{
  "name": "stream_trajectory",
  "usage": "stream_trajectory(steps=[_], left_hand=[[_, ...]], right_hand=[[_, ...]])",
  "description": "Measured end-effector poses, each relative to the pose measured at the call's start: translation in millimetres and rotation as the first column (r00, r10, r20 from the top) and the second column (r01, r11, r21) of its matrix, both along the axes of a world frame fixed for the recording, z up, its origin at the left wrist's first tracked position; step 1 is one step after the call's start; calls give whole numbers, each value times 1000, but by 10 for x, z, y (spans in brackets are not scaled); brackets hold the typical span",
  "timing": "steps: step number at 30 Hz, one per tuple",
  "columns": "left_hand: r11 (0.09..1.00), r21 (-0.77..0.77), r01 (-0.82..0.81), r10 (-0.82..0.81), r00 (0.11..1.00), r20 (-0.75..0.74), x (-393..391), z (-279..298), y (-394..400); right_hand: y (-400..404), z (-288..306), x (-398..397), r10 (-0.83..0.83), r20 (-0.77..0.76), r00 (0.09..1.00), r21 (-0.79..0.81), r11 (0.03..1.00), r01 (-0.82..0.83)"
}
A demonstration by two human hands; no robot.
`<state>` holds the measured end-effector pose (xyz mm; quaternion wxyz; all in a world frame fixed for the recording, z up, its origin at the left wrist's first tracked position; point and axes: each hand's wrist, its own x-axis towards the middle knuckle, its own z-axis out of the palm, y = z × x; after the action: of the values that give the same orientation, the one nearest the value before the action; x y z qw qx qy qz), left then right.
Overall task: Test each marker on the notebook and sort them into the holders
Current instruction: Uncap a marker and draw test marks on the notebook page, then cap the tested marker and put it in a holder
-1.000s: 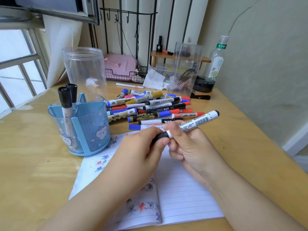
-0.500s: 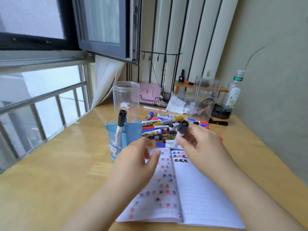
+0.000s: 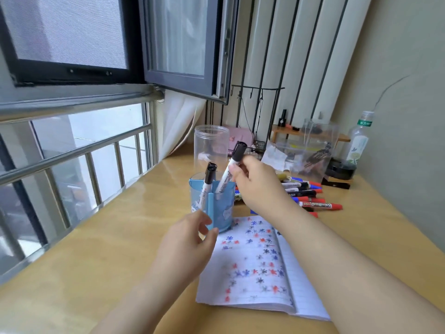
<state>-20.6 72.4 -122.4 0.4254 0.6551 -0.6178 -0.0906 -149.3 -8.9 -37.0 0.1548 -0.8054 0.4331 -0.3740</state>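
Pinching black-capped marker [image 3: 230,169] tilted into blue holder [image 3: 216,208]: right hand [image 3: 255,182] | left hand [image 3: 190,239] loosely curled, empty, beside holder

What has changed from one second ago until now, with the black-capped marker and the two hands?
The right hand carried the black-capped marker from above the notebook to the blue holder and is lowering it in, cap up. The left hand let go of the marker's end and now hangs open beside the holder. The marker pile, holder and clear jar stayed in place.
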Motion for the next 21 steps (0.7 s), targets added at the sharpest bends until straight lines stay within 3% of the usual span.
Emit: stream_trajectory(steps=[8, 14, 17, 21], left_hand=[[999, -16, 28, -28, 1000, -8, 35, -19, -9], [995, -30, 95, -94, 995, 24, -103, -23, -80], [986, -61, 155, -152, 987, 48, -295, 23, -195], [970, -70, 231, -226, 972, 65, -653, 73, -417]], right_hand=[[-127, -194, 121, -9, -278, 960, 150, 987, 53], [-127, -239, -170, 41, -72, 997, 127, 991, -32], [-220, -321, -548, -74, -6, 997, 121, 990, 74], [-402, -637, -1113, -257, -69, 964, 161, 951, 265]])
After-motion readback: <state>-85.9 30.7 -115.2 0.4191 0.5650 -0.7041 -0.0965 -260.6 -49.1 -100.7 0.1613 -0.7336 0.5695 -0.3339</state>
